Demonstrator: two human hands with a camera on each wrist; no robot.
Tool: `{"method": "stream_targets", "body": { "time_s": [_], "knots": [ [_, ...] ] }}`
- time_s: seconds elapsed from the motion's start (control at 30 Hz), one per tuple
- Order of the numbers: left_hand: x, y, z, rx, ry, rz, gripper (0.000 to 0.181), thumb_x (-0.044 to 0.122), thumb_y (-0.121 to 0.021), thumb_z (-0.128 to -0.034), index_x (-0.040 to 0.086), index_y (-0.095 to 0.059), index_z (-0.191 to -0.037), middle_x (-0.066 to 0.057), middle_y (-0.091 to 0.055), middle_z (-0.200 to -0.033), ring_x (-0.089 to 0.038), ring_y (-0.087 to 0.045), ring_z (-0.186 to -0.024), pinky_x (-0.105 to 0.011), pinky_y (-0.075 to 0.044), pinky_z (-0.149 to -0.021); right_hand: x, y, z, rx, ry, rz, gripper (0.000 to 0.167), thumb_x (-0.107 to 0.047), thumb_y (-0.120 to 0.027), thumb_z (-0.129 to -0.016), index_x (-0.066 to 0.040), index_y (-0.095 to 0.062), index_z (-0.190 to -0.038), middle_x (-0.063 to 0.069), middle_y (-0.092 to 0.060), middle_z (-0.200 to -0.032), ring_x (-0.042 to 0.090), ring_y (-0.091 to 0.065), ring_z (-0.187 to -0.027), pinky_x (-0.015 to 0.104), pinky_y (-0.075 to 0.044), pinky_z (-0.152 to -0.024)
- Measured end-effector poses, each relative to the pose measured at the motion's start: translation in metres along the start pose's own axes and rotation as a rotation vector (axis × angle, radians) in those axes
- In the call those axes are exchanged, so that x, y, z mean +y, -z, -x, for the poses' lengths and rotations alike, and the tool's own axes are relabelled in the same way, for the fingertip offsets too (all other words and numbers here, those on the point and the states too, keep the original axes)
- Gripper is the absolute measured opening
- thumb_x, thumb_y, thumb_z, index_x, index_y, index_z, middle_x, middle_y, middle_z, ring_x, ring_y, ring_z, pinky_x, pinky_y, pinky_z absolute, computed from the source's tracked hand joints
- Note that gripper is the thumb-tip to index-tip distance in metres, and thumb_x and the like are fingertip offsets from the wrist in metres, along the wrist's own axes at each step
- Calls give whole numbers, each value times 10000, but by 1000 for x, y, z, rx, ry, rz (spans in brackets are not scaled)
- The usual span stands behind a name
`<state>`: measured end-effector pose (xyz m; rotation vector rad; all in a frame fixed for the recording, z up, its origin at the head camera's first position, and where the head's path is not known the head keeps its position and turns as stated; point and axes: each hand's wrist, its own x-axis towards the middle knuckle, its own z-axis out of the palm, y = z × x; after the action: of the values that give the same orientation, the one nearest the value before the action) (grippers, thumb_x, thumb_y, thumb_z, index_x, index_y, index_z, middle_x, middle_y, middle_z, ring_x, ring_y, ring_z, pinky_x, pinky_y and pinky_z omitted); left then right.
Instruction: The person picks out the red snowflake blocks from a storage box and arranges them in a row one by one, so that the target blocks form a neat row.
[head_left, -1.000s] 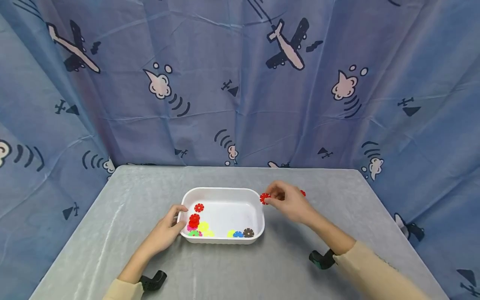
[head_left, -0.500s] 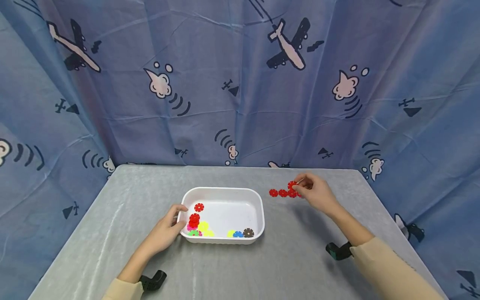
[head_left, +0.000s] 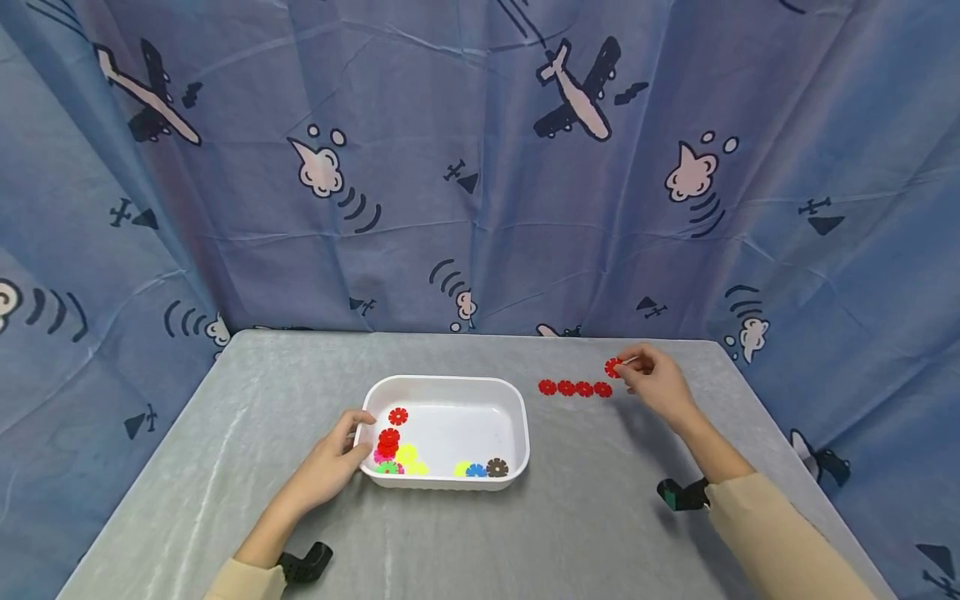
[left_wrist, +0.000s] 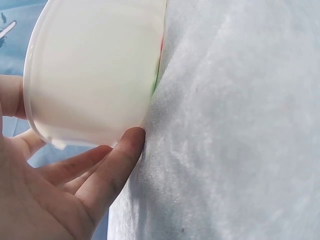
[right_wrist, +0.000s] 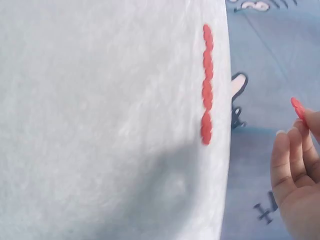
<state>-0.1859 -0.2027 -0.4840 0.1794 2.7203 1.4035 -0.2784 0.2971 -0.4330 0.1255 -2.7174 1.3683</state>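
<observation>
Right hand [head_left: 662,390] has shifted rightward near the far edge of the worktop [head_left: 450,546], pinching a red notched disc [head_left: 612,367] off the right end of a red disc row [head_left: 584,389]; left hand [head_left: 339,454] grips the left end of the white tray [head_left: 442,482]. Row-laying seems underway; next likely calls for lowering the piece in line

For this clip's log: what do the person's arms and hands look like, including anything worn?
The left hand and right hand are bare, with no gloves visible. Both arms have plain-looking pale beige sleeves. Near each cuff sits a black, bent device, left and right; the right one shows a small green patch. No cables are visible.
</observation>
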Motion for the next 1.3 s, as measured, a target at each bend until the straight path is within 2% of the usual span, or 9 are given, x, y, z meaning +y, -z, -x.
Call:
{"method": "stream_targets", "body": {
  "time_s": [0.27, 0.47, 0.63, 0.8, 1.13, 1.3],
  "knots": [
    [1, 1, 1, -6, 0, -14, 301, 154, -547, -1019, 189, -500, -1315, -253, -528, -1423, -436, -559, -1263, -615, -390, -1051, 29, 2, -5, 21, -49, 1, 289, -118, -607, -1016, 64, -586, -1239, 224, -638, -1034, 303, -645, -826, 331, -571, -695],
    [2, 0, 1, -5, -9, -5, 304, 153, -548, -1015, 183, -501, -1314, -253, -526, -1425, -450, -545, -1277, -624, -382, -1058, 51, 1, -10, 7, -138, 32, 305, -142, -607, -1019, 54, -584, -1251, 180, -655, -973, 220, -649, -774, 291, -517, -616],
    [2, -1, 1, -7, 1, -4, 304, 152, -549, -1016, 189, -501, -1314, -251, -522, -1430, -451, -545, -1277, -621, -384, -1059, 60, -2, -12, -13, -187, 20, 285, -115, -625, -1004, 76, -594, -1212, 145, -661, -904, 173, -639, -737, 285, -542, -618],
    [2, -1, 1, 1, 2, -11, 307, 147, -546, -1015, 178, -498, -1316, -258, -527, -1420, -447, -551, -1268, -623, -387, -1052, 59, -7, -16, -40, -188, 17, 260, -91, -619, -998, 92, -601, -1182, 155, -687, -904, 172, -638, -729, 290, -548, -644],
    [0, -1, 0, -2, 7, -8, 304, 154, -547, -1019, 206, -498, -1314, -238, -521, -1437, -436, -547, -1282, -619, -377, -1066, 58, -10, -18, -66, -238, 95, 232, -93, -605, -1004, 78, -613, -1161, 159, -672, -934, 187, -624, -745, 309, -523, -642],
    [0, 1, 1, 0, 9, -9, 307, 152, -544, -1020, 195, -495, -1320, -250, -521, -1430, -435, -549, -1277, -619, -381, -1060, 55, -7, -22, -69, -183, 194, 214, -97, -607, -998, 79, -625, -1118, 164, -659, -900, 216, -620, -740, 327, -498, -618]
  ]
}}
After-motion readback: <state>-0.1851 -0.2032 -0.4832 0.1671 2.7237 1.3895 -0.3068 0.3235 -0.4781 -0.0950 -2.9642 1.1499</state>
